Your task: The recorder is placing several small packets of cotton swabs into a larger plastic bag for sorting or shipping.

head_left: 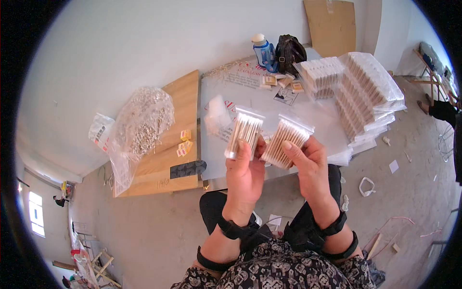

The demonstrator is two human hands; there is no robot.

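Head view: left hand grips a clear plastic packet of wooden cotton swabs upright above the pale low table; right hand pinches a second, tilted packet, both raised side by side as if for comparison; stacked finished packets lie far right.

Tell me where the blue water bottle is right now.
In the head view, the blue water bottle stands at the far edge of the table, against the wall, immediately left of the black bag.
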